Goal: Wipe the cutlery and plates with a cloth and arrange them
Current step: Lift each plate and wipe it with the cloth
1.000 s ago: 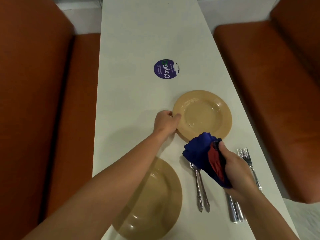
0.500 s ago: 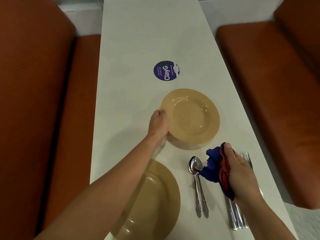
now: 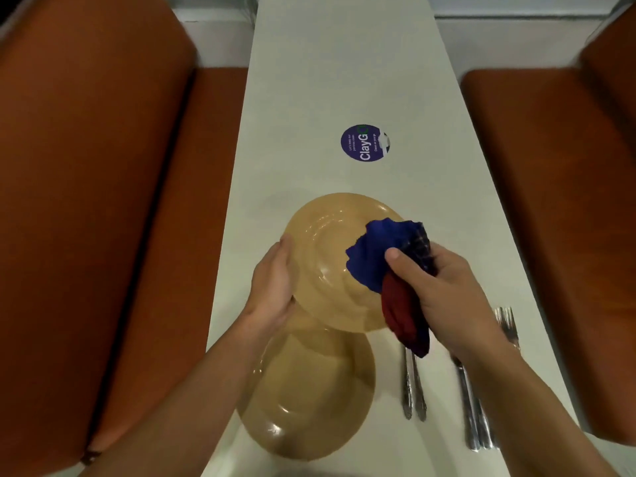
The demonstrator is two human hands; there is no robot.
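My left hand (image 3: 273,282) grips the left rim of a tan plate (image 3: 323,249) that is lifted and tilted above the table. My right hand (image 3: 437,290) holds a bunched blue and red cloth (image 3: 382,256) and presses it onto the plate's right side. A second tan plate (image 3: 309,390) lies flat on the table just below the lifted one. Two spoons (image 3: 413,387) lie to its right with their bowls hidden by the cloth. Forks (image 3: 506,325) lie further right, partly covered by my right forearm.
The long white table (image 3: 344,63) carries a round purple sticker (image 3: 365,142) beyond the plates. Orange bench seats (image 3: 103,201) run along both sides of the table, the right one (image 3: 557,218) close to the forks.
My left hand has lifted the far plate off the table and brought it nearer, over the other plate. My right hand has moved the cloth up from the cutlery onto the plate.
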